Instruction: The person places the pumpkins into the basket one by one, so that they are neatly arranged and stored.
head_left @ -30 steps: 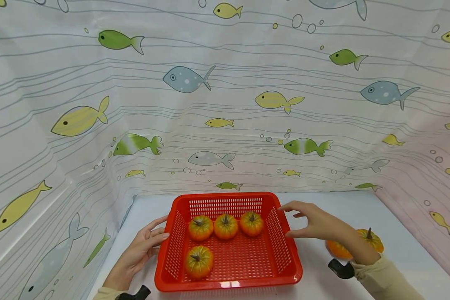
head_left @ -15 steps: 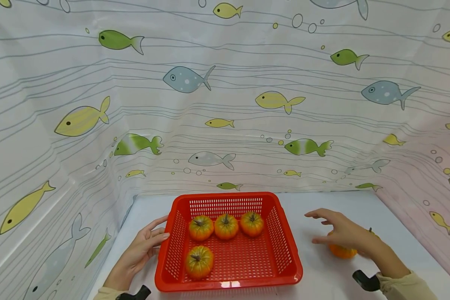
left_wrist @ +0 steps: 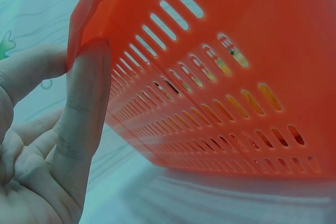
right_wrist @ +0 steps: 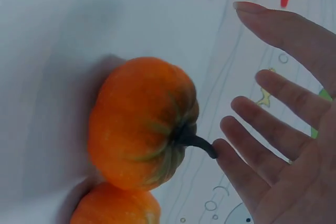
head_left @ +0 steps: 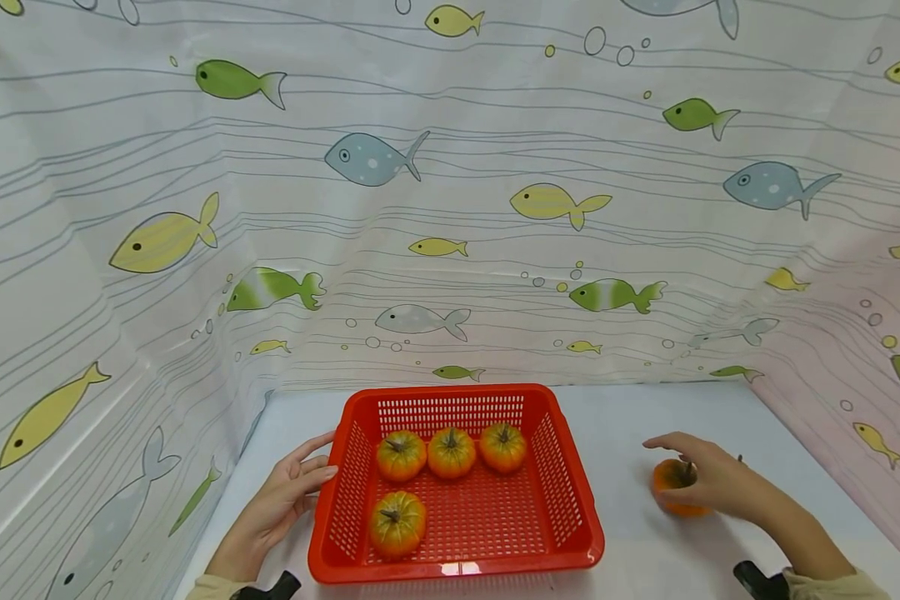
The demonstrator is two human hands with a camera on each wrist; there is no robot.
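A red plastic basket [head_left: 461, 569] holds several small orange-green pumpkins, among them one pumpkin [head_left: 397, 524] at its front left. My left hand [head_left: 277, 500] rests against the outside of the basket's left wall, thumb and fingers extended; in the left wrist view the fingertips reach the underside of the rim [left_wrist: 86, 19]. To the right of the basket, my right hand [head_left: 720, 479] hovers over a pumpkin [head_left: 667, 482], thumb and fingers spread. In the right wrist view that pumpkin [right_wrist: 139, 124] shows its dark stem toward the fingers, and another pumpkin [right_wrist: 118, 205] lies beside it.
The basket stands on a white-covered table [head_left: 622, 546]. A fish-printed curtain [head_left: 487, 275] encloses the table at the back and both sides. In the head view my right hand hides most of the second loose pumpkin; its stem tip shows.
My right hand has moved right, from beside the basket's right rim to over the loose pumpkins, fingers spread throughout. The left hand and the basket have stayed in place.
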